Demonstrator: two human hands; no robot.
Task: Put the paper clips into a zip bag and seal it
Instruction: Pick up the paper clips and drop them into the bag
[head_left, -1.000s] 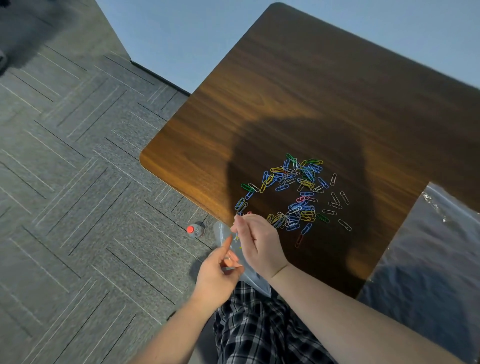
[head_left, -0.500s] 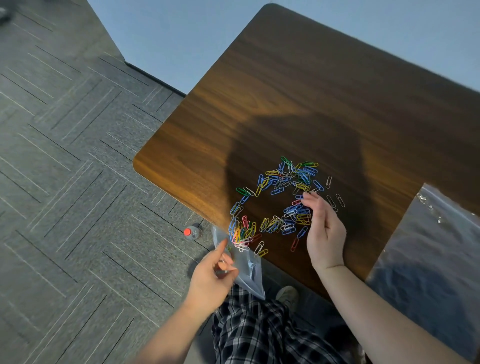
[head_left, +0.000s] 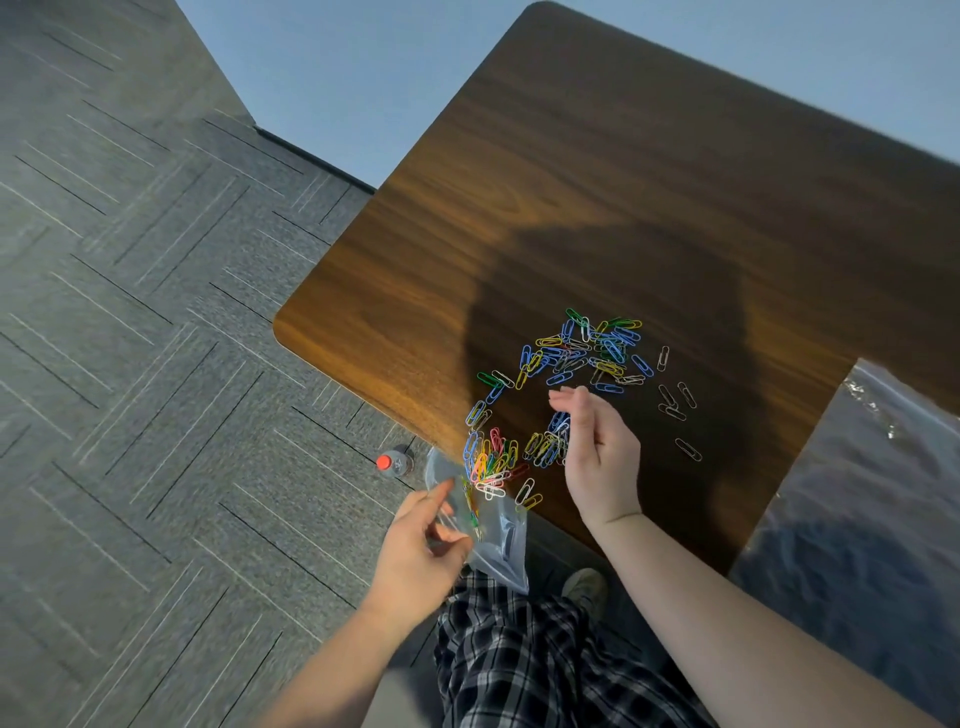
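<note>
Left hand (head_left: 421, 545) pinched on the mouth of a clear, floppy plastic zip bag (head_left: 493, 540), held just below the near edge of the dark wood-grain table (head_left: 649, 171), mouth turned up toward the tabletop. Right hand (head_left: 597, 447) cupped and loosely curled above the tabletop, fingers (head_left: 563, 397) bent inward; not possible to tell whether any clips sit inside the curl. Small coloured wire paper clips (head_left: 597, 348), in blue, yellow, green, red, pink and bare silver: one loose heap toward the middle of the table, a second cluster crowded at the near edge right above the bag mouth, a few silver strays lying apart to the right. A few clips visible inside the bag; most on the table. Judged risks: clips swept past the narrow mouth and dropped to the grey carpet floor (head_left: 130, 364), since the bag hangs off the edge with only one side pinched; mouth sagging shut under the limp film; interlocked clips dragging neighbours over the edge in a clump. Red-capped plastic bottle (head_left: 395, 462) on the floor beside the bag. Seal not yet closed.
</note>
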